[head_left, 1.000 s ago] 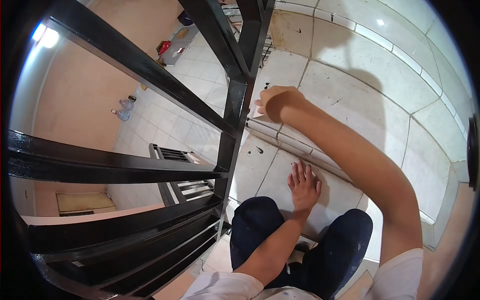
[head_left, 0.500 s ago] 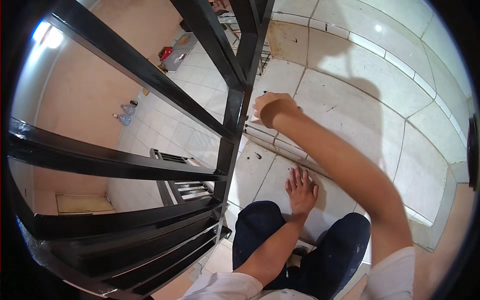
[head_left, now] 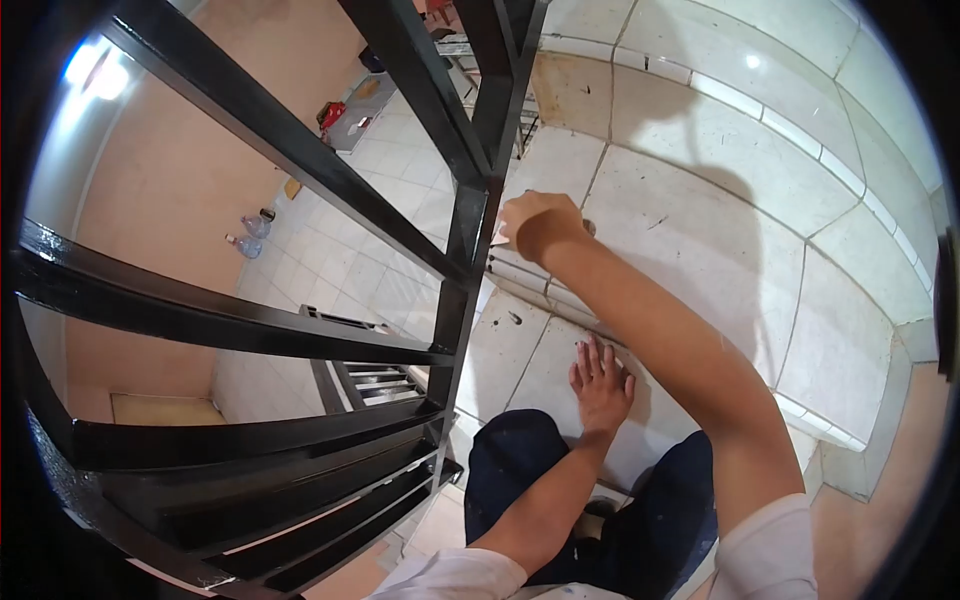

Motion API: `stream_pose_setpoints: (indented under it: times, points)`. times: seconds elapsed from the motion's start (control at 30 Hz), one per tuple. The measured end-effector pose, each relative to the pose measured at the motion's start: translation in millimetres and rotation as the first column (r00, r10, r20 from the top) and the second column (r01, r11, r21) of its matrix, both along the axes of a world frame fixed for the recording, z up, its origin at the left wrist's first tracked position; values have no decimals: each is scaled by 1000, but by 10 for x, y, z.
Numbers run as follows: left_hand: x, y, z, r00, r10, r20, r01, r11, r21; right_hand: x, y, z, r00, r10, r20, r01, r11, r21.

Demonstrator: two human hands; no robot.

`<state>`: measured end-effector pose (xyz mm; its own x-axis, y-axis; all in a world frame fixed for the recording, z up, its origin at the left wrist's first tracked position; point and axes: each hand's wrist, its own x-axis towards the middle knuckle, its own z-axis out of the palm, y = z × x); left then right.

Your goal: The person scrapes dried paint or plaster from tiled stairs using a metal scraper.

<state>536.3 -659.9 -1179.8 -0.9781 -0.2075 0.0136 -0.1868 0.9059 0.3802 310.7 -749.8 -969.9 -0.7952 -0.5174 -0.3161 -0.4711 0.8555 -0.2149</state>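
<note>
My left hand (head_left: 602, 385) lies flat on a white tiled step (head_left: 500, 350), fingers spread, holding nothing. Farther up, my right hand (head_left: 545, 218) is closed at the edge of the upper tiled step (head_left: 680, 215), close beside the black metal railing (head_left: 466, 225). A small pale bit shows at the left of its fingers and a brownish end pokes out on the other side, but the fist hides what the thing is. Dark specks mark the tiles near both hands.
Black railing bars fill the left side, right beside my right hand. Beyond and below them lie a tiled floor with plastic bottles (head_left: 250, 232), a red item (head_left: 331, 114) and a lower black railing (head_left: 375, 375). More tiled steps rise at upper right.
My right hand has shifted slightly left toward the railing, its forearm moving with it, still closed. My left hand stays flat in place on the step.
</note>
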Motion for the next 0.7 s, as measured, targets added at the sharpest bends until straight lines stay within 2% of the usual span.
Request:
stream_pose_setpoints:
  times: [0.07,0.13,0.17,0.2,0.27,0.33,0.4,0.47,0.67,0.7]
  points:
    - [59,23,8,999,6,31,-7,1000,13,4,49,-23,999,-24,-22,23,999,-43]
    - [71,25,0,1000,12,25,-12,1000,20,-15,50,170,989,117,95,-131,978,162]
    - [83,5,12,1000,-1,10,1,1000,16,-16,-39,-123,998,10,-58,-12,999,-40]
    - [48,-20,13,1000,-11,-4,11,1000,8,43,-119,-127,997,-29,-77,24,998,-61]
    - [70,14,-33,1000,-11,19,10,1000,16,30,-234,-209,994,-61,-87,59,998,-29]
    - [89,14,-45,1000,5,4,-5,999,50,21,-103,90,995,92,-37,-90,995,52]
    - [50,-36,-55,1000,13,-17,-12,996,89,-10,-125,65,997,81,4,-81,993,86]
    - [53,-15,-37,1000,2,6,-3,995,103,-1,-34,84,1000,18,-6,-17,999,49]
    - [88,7,-54,1000,11,-22,-10,999,45,106,65,-37,999,31,36,-35,995,98]
    - [109,11,-49,1000,9,-4,-9,999,36,133,62,-78,1000,10,7,-10,1000,13]
